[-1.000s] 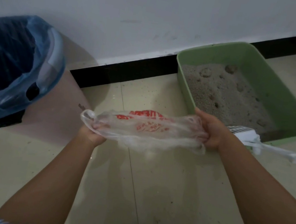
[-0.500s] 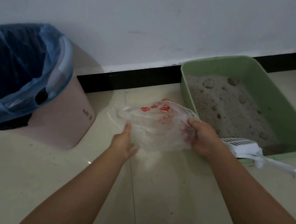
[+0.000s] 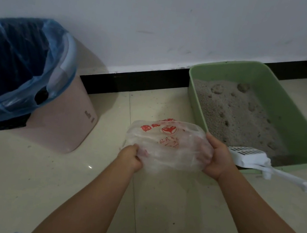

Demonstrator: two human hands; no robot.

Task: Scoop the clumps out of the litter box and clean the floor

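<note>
Your left hand [image 3: 131, 158] pinches the near edge of the clear bag [image 3: 166, 146], fingers curled; your right hand [image 3: 217, 158] grips its right side, fingers inside the plastic. The bag hangs above the floor [image 3: 38, 189]. Just right lies the green litter box [image 3: 290, 125], clumps [image 3: 243, 87] in its litter, scoop [image 3: 252, 158] on its near rim. The lined bin [image 3: 64, 123] stands left.

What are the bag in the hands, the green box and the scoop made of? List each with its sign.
Bag: thin clear plastic film, crinkled, see-through, red print.
Green box: likely moulded plastic, smooth matte walls.
Scoop: white rigid plastic, apparently, with slotted grid.
</note>
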